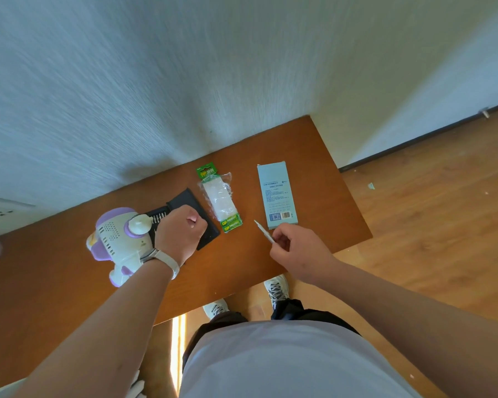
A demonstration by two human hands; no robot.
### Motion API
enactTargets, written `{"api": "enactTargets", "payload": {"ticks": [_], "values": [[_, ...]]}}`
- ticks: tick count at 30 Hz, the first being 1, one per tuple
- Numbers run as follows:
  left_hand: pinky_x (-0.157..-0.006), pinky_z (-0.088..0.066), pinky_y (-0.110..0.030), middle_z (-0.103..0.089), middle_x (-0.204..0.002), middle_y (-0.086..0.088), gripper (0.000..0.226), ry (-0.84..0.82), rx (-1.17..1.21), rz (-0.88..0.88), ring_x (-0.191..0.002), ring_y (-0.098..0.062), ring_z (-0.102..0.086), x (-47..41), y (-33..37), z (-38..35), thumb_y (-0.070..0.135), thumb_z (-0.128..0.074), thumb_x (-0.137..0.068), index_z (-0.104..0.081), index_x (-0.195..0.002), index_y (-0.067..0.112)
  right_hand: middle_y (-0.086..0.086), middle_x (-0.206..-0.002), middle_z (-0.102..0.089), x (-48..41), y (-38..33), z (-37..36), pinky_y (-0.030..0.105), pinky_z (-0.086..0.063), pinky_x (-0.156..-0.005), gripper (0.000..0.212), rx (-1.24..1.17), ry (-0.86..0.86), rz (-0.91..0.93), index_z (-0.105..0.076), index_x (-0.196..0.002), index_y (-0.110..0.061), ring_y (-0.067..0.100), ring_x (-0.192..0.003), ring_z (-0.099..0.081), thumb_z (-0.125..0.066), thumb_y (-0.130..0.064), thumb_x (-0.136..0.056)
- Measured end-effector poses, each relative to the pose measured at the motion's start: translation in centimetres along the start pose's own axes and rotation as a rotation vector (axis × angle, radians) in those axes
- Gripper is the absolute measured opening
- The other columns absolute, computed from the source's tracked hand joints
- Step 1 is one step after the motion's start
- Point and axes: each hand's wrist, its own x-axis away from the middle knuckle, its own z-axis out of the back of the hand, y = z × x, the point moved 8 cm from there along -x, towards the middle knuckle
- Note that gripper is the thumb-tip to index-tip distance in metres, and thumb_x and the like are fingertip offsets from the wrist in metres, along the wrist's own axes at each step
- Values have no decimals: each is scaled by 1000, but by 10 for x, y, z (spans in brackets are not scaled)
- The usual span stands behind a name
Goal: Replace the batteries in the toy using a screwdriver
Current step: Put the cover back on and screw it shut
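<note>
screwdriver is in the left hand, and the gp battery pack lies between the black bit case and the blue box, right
Wrong hand: the head view shows the screwdriver pinched in the right hand, while the left hand is over the black bit case. The GP battery pack does lie between that case and the blue box.

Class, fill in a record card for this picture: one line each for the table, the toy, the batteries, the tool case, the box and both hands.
table: brown wood
toy: white and purple, at the table's left end
battery pack: green and clear, mid-table, flat
case: black, partly under the left hand
box: pale blue, flat, right of the battery pack
left hand: curled over the case; contents hidden
right hand: holds a thin silver screwdriver
</note>
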Motion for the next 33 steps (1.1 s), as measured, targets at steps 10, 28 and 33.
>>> {"api": "enactTargets", "payload": {"ticks": [10, 28, 33], "values": [[-54, -36, -14, -57, -62, 5, 25, 93, 406, 60, -57, -9, -51, 26, 9, 43, 9, -68, -84, -55, -68, 22, -7, -73, -62, -4, -63, 2, 33, -53, -68, 5, 60, -19, 99, -57, -84, -28, 13, -70, -58, -58, -30, -89], [-54, -51, -26, -68, -68, 6, 27, 67, 912, 148, -64, -9, -64, 62, -45, 131, 9, -70, -85, -74, -74, 34, -9, -74, -62, -4, -195, -39, 36, -60, -65, 4, 179, -51, 329, -58, -86, -34, 17, -70, -62, -57, -37, -84], [-51, -53, -45, -71, -98, -4, 5, 71, 1026, 172, -80, -43, -69, 73, -65, 154, 16, -70, -74, -75, -71, 18, -4, -78, -61, -1, -230, -48, 40, -56, -68, 5, 184, 0, 382, -63, -89, -27, 17, -73, -59, -59, -30, -88]]}}
